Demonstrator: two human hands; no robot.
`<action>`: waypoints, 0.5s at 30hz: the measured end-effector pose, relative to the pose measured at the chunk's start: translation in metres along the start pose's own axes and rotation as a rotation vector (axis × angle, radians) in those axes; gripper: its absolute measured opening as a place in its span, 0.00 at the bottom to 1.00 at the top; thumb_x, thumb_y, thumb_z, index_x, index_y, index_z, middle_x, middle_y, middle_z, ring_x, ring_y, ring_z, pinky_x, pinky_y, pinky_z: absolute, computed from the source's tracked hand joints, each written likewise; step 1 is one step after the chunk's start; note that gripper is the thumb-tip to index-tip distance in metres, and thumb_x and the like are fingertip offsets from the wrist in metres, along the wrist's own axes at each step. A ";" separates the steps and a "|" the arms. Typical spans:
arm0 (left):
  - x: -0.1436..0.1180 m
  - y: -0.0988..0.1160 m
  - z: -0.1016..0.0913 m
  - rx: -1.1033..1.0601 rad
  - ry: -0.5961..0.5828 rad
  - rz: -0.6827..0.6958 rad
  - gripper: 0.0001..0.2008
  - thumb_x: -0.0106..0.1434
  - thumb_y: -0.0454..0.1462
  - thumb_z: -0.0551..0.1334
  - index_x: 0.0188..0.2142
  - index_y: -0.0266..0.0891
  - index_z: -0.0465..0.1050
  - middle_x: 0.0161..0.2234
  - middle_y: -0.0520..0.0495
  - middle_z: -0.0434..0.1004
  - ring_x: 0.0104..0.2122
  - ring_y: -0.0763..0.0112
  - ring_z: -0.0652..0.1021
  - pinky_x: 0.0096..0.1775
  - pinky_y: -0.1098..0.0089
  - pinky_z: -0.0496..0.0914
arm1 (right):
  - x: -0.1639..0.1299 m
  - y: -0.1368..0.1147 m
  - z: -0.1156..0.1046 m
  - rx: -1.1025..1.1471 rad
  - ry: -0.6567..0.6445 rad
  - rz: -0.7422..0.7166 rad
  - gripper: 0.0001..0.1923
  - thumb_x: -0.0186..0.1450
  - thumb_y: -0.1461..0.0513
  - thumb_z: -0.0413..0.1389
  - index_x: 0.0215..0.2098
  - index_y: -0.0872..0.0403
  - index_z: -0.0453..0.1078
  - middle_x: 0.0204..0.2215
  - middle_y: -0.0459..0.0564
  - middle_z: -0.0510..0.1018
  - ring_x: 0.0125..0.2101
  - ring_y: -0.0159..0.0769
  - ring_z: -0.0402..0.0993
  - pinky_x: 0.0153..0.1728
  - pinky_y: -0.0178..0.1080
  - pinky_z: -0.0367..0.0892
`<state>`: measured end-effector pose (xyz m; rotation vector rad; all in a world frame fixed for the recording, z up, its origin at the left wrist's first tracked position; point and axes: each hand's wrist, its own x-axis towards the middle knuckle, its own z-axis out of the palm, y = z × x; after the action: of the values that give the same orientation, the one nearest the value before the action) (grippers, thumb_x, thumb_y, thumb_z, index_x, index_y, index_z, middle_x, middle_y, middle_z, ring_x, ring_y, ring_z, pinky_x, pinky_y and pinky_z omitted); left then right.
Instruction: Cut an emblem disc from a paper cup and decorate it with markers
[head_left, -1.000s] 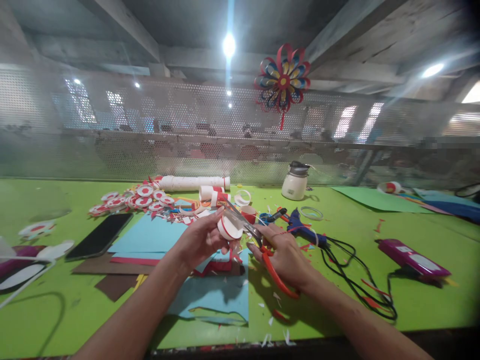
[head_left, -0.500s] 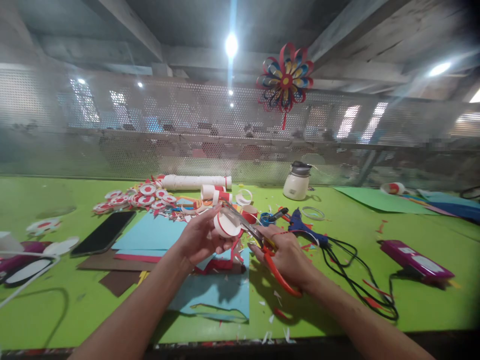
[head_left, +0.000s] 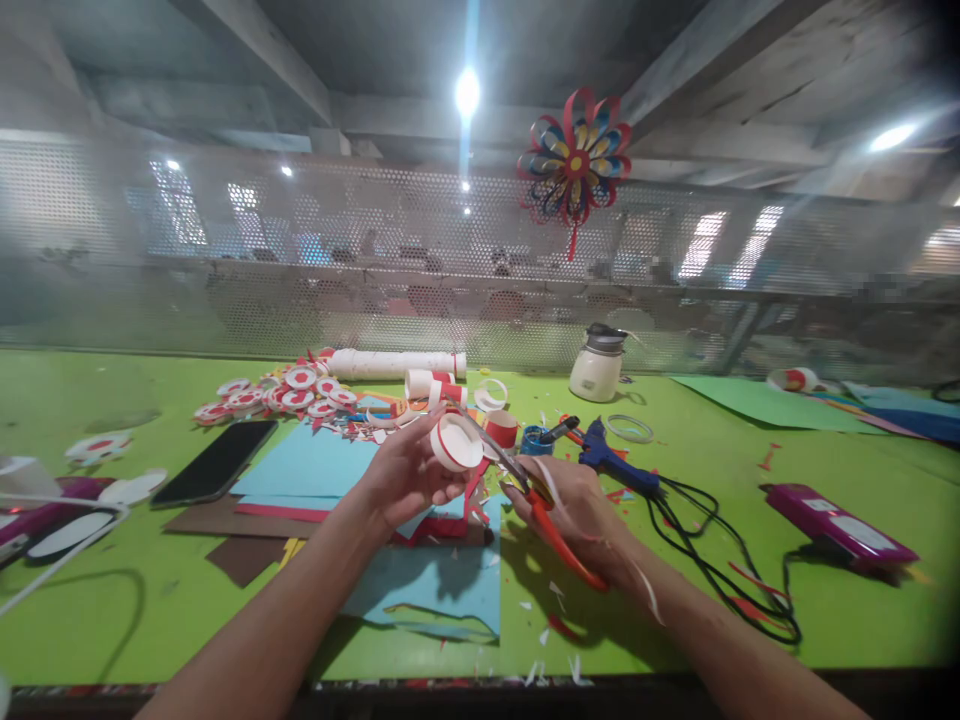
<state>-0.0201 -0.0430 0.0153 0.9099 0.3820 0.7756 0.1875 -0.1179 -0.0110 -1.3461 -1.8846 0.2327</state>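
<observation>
scissors with orange-red handles sit clamped in the right hand, blades running up and to the left to meet the rim of a small white paper cup with a red edge. compared with a second ago, the cup is tipped further, its open mouth now facing up and toward the camera, and a thin white paper strip trails over the right wrist. left hand is closed round the cup, held above blue paper sheets on the green table. behind lie red-and-white discs, a long white tube lying crosswise, a black phone, a blue glue gun with black cable, and a white jar.
</observation>
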 end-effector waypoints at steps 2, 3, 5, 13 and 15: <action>0.000 0.000 0.001 -0.002 0.015 -0.011 0.18 0.57 0.48 0.63 0.33 0.34 0.73 0.24 0.42 0.77 0.19 0.70 0.76 0.13 0.78 0.63 | 0.003 0.003 0.000 -0.020 0.018 0.030 0.11 0.61 0.56 0.56 0.39 0.49 0.76 0.31 0.52 0.80 0.32 0.43 0.74 0.37 0.44 0.66; 0.000 0.000 0.001 -0.005 0.021 -0.013 0.18 0.58 0.49 0.63 0.33 0.34 0.73 0.24 0.41 0.77 0.19 0.70 0.76 0.14 0.77 0.63 | 0.005 0.005 0.000 -0.033 0.026 0.055 0.12 0.61 0.55 0.56 0.39 0.50 0.77 0.28 0.51 0.79 0.29 0.42 0.73 0.34 0.43 0.65; -0.001 0.001 0.003 -0.019 0.030 -0.001 0.18 0.57 0.48 0.64 0.33 0.33 0.73 0.23 0.41 0.77 0.19 0.70 0.76 0.16 0.76 0.65 | 0.008 0.008 -0.001 -0.040 0.018 0.118 0.12 0.61 0.53 0.56 0.34 0.52 0.77 0.22 0.50 0.75 0.24 0.39 0.69 0.29 0.41 0.62; -0.002 0.005 0.010 -0.108 0.145 0.144 0.16 0.56 0.39 0.68 0.42 0.32 0.73 0.34 0.39 0.80 0.30 0.62 0.81 0.26 0.74 0.74 | 0.013 0.014 -0.009 0.303 -0.216 0.339 0.16 0.55 0.50 0.64 0.22 0.53 0.71 0.17 0.43 0.68 0.19 0.31 0.62 0.21 0.35 0.58; -0.001 0.003 0.008 -0.097 0.145 0.175 0.15 0.57 0.36 0.67 0.44 0.32 0.73 0.38 0.40 0.79 0.33 0.64 0.81 0.29 0.74 0.75 | 0.012 0.013 -0.011 0.462 -0.244 0.406 0.20 0.60 0.47 0.58 0.22 0.53 0.67 0.16 0.42 0.66 0.18 0.29 0.61 0.20 0.34 0.59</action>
<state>-0.0176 -0.0474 0.0229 0.8056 0.3915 1.0158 0.2032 -0.1050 -0.0045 -1.3990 -1.5877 1.0118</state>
